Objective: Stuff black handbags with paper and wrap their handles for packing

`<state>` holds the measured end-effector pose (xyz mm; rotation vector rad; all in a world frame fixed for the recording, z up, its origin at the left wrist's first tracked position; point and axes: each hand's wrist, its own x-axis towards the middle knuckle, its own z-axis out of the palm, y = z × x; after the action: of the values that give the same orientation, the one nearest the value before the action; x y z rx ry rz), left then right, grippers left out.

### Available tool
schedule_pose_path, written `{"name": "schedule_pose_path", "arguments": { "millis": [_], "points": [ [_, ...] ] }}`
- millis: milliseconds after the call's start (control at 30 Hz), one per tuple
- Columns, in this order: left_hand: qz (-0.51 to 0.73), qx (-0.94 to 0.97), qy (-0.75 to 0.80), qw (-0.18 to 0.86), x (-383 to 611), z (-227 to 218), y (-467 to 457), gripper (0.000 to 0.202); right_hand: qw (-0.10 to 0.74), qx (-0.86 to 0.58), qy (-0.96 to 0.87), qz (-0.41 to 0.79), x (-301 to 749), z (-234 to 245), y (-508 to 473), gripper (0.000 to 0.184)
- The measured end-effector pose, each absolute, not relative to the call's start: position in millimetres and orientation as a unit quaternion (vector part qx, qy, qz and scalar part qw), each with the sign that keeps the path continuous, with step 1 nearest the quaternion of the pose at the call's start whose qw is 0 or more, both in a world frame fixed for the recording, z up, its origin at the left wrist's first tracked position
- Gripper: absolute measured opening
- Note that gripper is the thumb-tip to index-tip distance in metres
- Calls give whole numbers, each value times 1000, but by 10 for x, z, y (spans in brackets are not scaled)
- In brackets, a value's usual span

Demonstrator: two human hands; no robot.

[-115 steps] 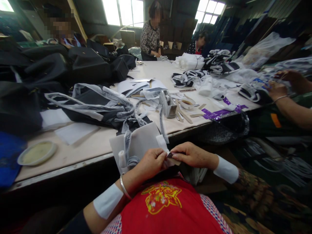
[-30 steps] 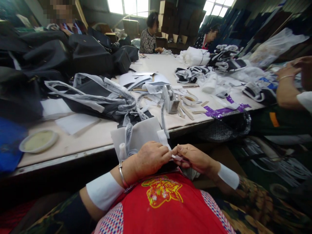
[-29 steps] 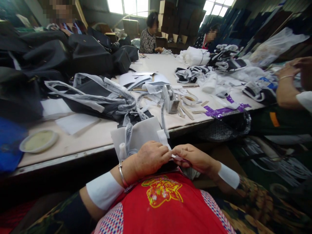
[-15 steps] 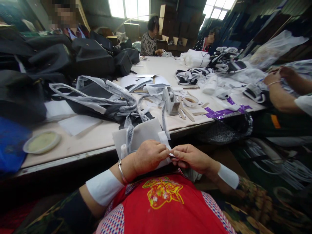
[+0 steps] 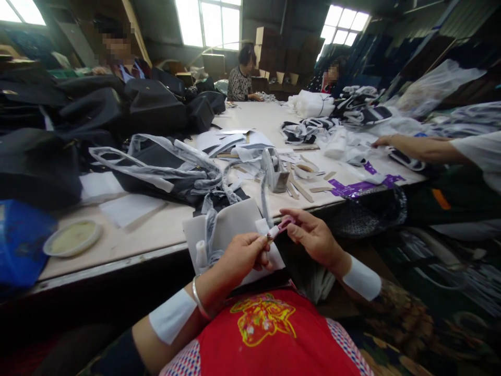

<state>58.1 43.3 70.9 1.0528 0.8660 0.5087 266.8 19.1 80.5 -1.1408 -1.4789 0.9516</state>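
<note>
My left hand (image 5: 245, 256), with a bracelet on its wrist, pinches the near end of a small pink-and-white strip (image 5: 284, 224). A small metal-looking bit shows by its thumb. My right hand (image 5: 317, 237) has thumb and fingers about the strip's pink far end. What kind of piece it is I cannot make out. Beneath and beyond the hands, a light grey sheet (image 5: 230, 222) leans at the table edge, with plastic-wrapped straps (image 5: 210, 224) and a small white roll (image 5: 201, 253) against it.
A tape dispenser (image 5: 275, 171) and a tape roll (image 5: 306, 168) stand ahead on the table (image 5: 164, 235). Black bags (image 5: 152, 107) are piled at the left, near a shallow dish (image 5: 73, 238). At the right a co-worker's arm (image 5: 418, 149) reaches over wrapped goods.
My hands have drawn apart and the pink part of the strip now shows between them. My right hand has risen slightly. The co-worker's arm at the right has stretched out leftward.
</note>
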Motion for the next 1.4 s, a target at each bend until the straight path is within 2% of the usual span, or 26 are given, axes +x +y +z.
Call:
{"name": "schedule_pose_path", "arguments": {
  "millis": [100,167,233,333,433,567,600,700,733,833,1000,1200,1300,1400],
  "points": [
    [221,402,373,807,536,757,445,36,387,-409,-813,150,2798,940,255,38],
    [211,374,360,828,517,776,456,33,319,-361,-876,30,2842,1032,269,38],
    [198,355,346,846,517,784,468,29,300,-331,-894,-47,2840,1097,259,40],
    [174,328,329,868,539,789,486,22,293,-306,-900,-103,2791,1130,232,39],
    [162,324,330,872,552,805,489,19,291,-312,-901,-70,2752,1121,243,35],
    [157,383,358,837,538,840,473,24,293,-364,-883,40,2729,1114,302,45],
    [156,400,366,826,532,848,470,26,293,-369,-879,71,2720,1114,311,40],
    [154,432,381,803,519,850,472,32,313,-350,-870,148,2680,1101,308,8],
    [153,439,383,798,517,842,475,35,324,-339,-869,156,2665,1091,297,6],
    [144,459,381,789,515,800,485,42,344,-300,-881,124,2627,1050,256,12],
    [129,505,381,763,509,798,488,48,298,-269,-915,43,2591,1024,198,16],
    [156,562,393,711,552,879,448,37,326,-326,-887,-12,2486,971,128,17],
    [179,607,401,663,575,795,417,37,352,-403,-845,19,2427,864,97,17],
    [211,633,383,640,563,659,387,40,369,-463,-798,114,2395,781,71,16]
  ]
}}
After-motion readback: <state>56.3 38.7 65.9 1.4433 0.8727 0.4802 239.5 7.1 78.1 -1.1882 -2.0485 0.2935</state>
